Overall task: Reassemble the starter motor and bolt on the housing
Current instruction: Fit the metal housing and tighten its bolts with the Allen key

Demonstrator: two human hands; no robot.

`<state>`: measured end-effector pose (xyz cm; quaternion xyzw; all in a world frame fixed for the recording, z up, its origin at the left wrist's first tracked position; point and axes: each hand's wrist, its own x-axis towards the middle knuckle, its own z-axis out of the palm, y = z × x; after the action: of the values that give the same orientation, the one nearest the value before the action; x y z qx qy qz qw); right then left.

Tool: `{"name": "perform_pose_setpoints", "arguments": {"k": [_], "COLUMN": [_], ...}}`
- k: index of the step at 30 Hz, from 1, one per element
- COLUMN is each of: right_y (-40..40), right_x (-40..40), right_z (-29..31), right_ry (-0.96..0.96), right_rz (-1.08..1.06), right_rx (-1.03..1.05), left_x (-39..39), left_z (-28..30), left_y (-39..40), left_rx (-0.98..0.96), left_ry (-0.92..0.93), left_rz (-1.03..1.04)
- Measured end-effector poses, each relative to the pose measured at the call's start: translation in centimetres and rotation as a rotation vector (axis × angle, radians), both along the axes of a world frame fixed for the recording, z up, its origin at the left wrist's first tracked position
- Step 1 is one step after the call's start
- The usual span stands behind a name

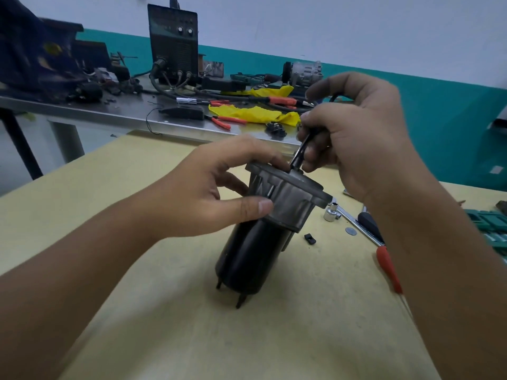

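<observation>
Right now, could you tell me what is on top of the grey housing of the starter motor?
A dark socket tool, gripped by the right hand, stands on the grey housing. The left hand holds the housing's side. The bolt under the tool is covered.

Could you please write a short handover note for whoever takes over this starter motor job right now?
Left hand: steadies the grey housing with thumb and fingers.
Right hand: holds a dark driver tool, tip at the housing's top.
The housing sits on the black motor body, which stands tilted on the yellow table.
A silver socket and a red-handled screwdriver lie to the right.
Done: housing placed.
Left: finish bolting; tightness cannot be judged.
</observation>
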<state>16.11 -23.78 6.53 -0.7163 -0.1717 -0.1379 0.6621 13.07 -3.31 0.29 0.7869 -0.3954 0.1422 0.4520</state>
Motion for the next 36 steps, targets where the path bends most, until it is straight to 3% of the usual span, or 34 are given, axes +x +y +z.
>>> {"name": "perform_pose_setpoints", "arguments": {"k": [5,10,24,36], "right_y": [0.1,-0.1,0.1,0.4], "right_x": [0.1,-0.1,0.4,0.2], "right_z": [-0.1,0.0,-0.7,-0.8], "right_ry": [0.009,-0.004,0.107,0.027], "right_rz": [-0.007,0.090,0.128,0.096], "right_rx": [0.061,-0.048,0.083,0.029], "left_x": [0.0,0.1,0.6,0.7], "left_z": [1.0,1.4,0.0,-0.4], "left_y": [0.2,0.2,0.4,0.3], "left_rx": [0.097,0.159,0.022,-0.071], "left_ry": [0.013,-0.025,-0.073,-0.071], "left_rz": [0.037,0.094,0.173,0.100]}}
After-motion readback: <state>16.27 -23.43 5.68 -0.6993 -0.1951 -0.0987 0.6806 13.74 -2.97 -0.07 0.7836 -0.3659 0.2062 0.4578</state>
